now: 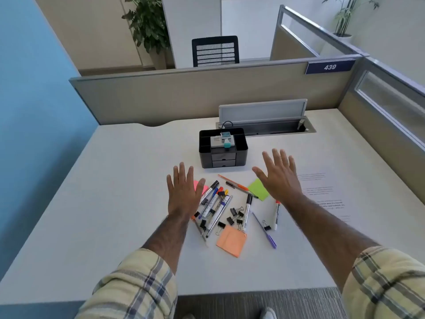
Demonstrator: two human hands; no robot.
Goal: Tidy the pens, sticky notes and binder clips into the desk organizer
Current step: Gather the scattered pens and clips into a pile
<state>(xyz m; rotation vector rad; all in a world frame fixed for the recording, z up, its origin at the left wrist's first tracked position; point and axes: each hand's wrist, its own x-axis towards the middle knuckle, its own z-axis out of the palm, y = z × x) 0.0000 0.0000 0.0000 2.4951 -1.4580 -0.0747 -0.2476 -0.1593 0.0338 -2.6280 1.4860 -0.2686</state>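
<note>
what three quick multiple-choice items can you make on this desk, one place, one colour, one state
1. The orange sticky pad lies:
A) in the desk organizer
B) on the desk, nearer the person than the organizer
C) behind the organizer

2. The sticky pad beside the right hand is:
A) green
B) blue
C) white

3. The left hand and right hand are:
A) gripping pens
B) open, fingers spread, holding nothing
C) fists

Key:
1 B, it lies flat on the desk in front of the organizer.
2 A, its green shows by the thumb.
3 B, all fingers are straight.
</note>
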